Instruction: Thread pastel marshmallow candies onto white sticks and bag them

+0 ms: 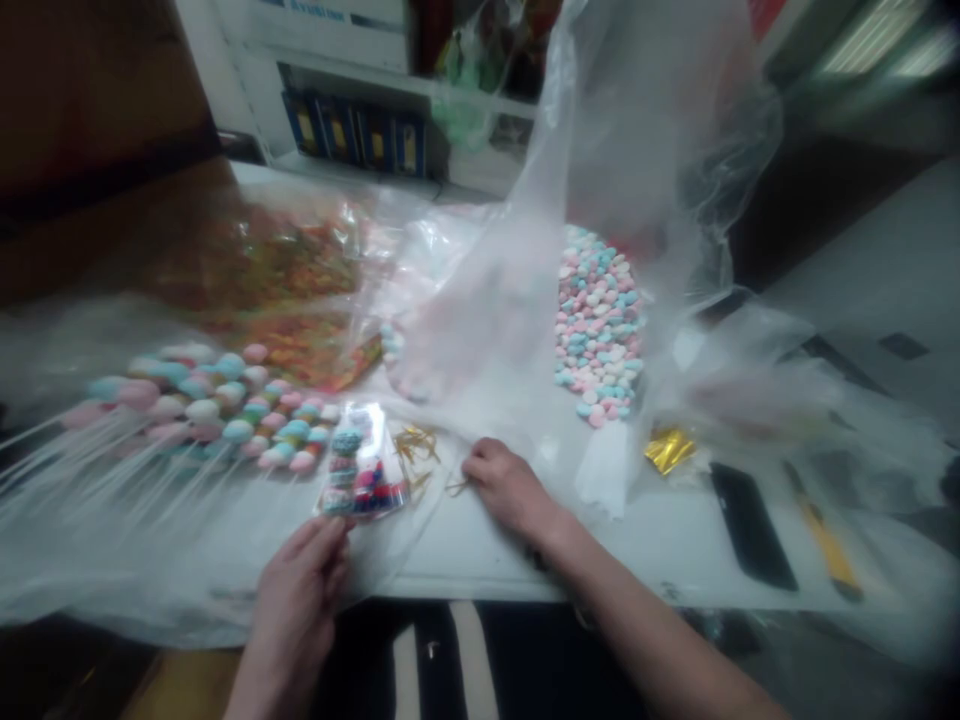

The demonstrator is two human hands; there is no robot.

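Printed packet (366, 478) near bag (510, 300) of candies (598, 320)

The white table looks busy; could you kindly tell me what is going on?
A person's left hand holds a clear, colourfully printed plastic bag by its near edge. The right hand appears to pinch a thin golden strip, near loose gold strips. Pink, blue and white balls on white sticks lie left of the bag.

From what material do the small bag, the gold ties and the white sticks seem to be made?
Bag: probably thin plastic film, glossy and partly clear; bright glints cross its upper part. Ties: perhaps metallic foil, possibly over wire; they look gold and shiny, but blur hides detail. Sticks: paper or plastic; their plain white look leaves this open.
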